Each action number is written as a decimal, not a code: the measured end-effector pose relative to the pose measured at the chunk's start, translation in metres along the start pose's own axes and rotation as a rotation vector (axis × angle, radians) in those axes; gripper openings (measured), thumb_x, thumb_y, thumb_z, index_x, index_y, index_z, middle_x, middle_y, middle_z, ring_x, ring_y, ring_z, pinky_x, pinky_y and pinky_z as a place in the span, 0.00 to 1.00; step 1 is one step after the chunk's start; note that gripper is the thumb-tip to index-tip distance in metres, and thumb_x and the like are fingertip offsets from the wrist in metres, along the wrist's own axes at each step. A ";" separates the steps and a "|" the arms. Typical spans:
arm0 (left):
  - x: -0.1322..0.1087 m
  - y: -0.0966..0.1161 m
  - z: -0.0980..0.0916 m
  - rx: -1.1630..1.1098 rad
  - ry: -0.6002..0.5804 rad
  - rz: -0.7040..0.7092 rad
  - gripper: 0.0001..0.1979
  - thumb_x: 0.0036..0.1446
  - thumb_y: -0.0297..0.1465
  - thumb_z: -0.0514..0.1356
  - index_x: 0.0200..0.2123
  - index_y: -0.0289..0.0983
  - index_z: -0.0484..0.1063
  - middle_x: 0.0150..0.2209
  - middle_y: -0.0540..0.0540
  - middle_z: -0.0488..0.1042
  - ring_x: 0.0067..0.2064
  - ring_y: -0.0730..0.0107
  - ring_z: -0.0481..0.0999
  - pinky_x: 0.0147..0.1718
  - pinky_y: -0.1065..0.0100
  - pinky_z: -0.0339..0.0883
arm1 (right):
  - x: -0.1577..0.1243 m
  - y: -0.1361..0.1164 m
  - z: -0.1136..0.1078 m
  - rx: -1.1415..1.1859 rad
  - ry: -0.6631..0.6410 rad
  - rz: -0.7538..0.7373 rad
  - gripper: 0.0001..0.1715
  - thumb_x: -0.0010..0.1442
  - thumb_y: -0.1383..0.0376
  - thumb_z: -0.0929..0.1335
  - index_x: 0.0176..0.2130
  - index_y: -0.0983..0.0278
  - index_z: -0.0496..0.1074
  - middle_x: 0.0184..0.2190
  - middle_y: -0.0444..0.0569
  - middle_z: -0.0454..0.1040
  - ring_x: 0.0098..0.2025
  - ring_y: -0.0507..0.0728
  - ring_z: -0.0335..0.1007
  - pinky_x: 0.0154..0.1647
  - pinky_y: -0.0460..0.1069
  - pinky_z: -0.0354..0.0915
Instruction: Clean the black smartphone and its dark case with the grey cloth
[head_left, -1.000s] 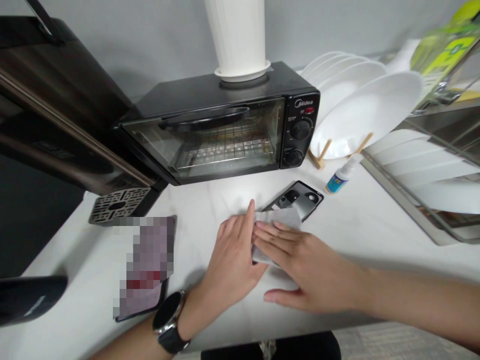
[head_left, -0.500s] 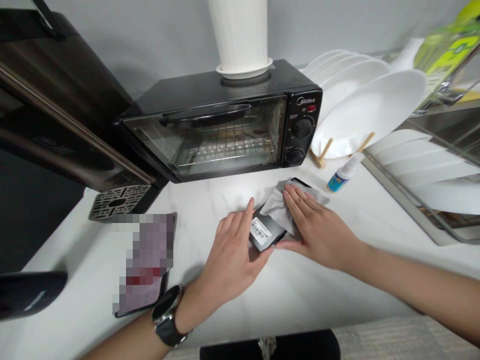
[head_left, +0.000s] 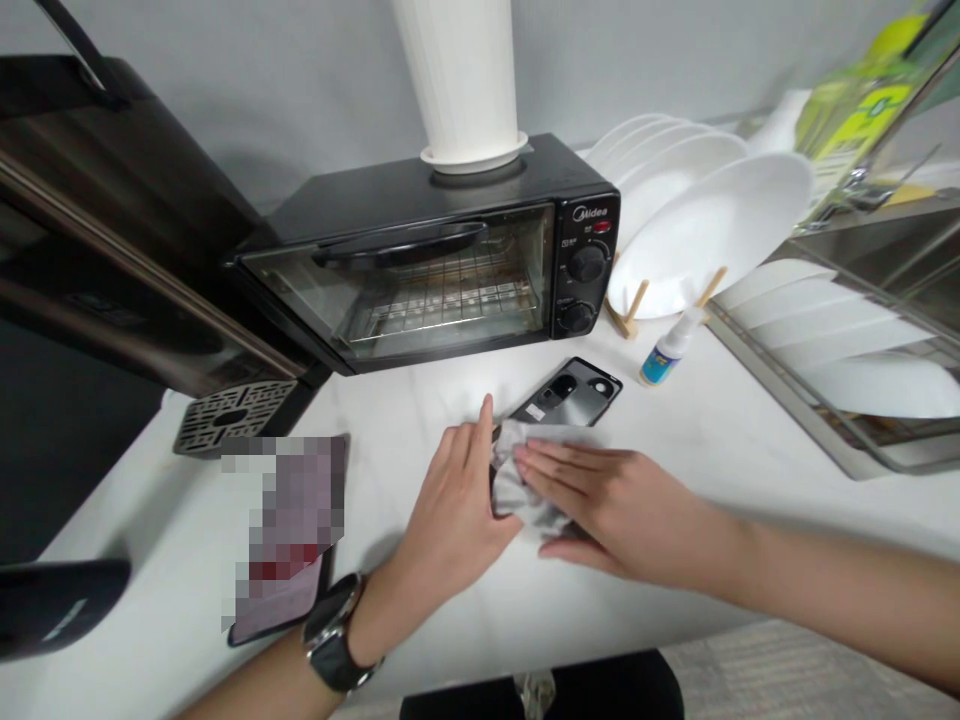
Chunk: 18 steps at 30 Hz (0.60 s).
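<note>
A dark smartphone (head_left: 581,402) lies on the white counter with its back up; its camera end and part of a white label show. My left hand (head_left: 454,515) holds the near end of the phone by its edges, thumb and fingers around it. Over that same end, my right hand (head_left: 622,500) presses a crumpled grey cloth (head_left: 521,505) with its fingers, and the cloth hides the phone's lower part. A small spray bottle (head_left: 661,358) with a blue label stands upright beyond my right hand.
A black toaster oven (head_left: 442,235) with a white pot (head_left: 465,90) on top stands behind. White plates (head_left: 712,230) sit in a wooden rack, beside a metal dish rack (head_left: 832,430) at right. A blurred-out tablet-like device (head_left: 300,530) lies left, near a drip tray (head_left: 232,415).
My right hand and the cloth have slid down the phone toward my left hand. The camera end is now uncovered and the barcode label is covered. The view has shifted slightly.
</note>
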<state>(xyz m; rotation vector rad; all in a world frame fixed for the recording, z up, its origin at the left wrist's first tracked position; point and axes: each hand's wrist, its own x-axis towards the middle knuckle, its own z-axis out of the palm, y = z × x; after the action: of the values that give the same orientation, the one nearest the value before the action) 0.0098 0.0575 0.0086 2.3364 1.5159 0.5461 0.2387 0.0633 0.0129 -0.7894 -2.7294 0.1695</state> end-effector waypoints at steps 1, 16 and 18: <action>0.000 0.000 -0.001 0.010 0.012 -0.002 0.55 0.56 0.28 0.65 0.76 0.40 0.31 0.56 0.38 0.67 0.57 0.47 0.65 0.59 0.43 0.66 | -0.002 0.004 0.002 -0.066 0.034 0.095 0.44 0.71 0.45 0.64 0.68 0.78 0.62 0.68 0.69 0.63 0.71 0.68 0.61 0.67 0.62 0.67; 0.001 0.003 -0.001 -0.098 -0.011 0.046 0.57 0.58 0.33 0.68 0.76 0.41 0.28 0.60 0.36 0.64 0.61 0.47 0.64 0.62 0.42 0.64 | 0.014 0.011 0.011 0.041 0.063 0.109 0.65 0.60 0.32 0.66 0.72 0.79 0.54 0.71 0.71 0.55 0.75 0.70 0.50 0.74 0.66 0.53; 0.000 0.002 0.001 -0.104 -0.003 0.054 0.59 0.56 0.29 0.67 0.75 0.40 0.26 0.59 0.36 0.64 0.60 0.47 0.65 0.61 0.43 0.65 | 0.013 0.000 0.009 0.129 0.006 0.002 0.62 0.62 0.36 0.68 0.72 0.78 0.53 0.72 0.68 0.53 0.76 0.68 0.48 0.76 0.63 0.50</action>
<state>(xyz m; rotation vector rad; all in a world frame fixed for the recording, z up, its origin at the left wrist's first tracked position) 0.0124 0.0568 0.0087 2.3034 1.3925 0.6185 0.2251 0.0699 0.0077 -0.7552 -2.6806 0.3399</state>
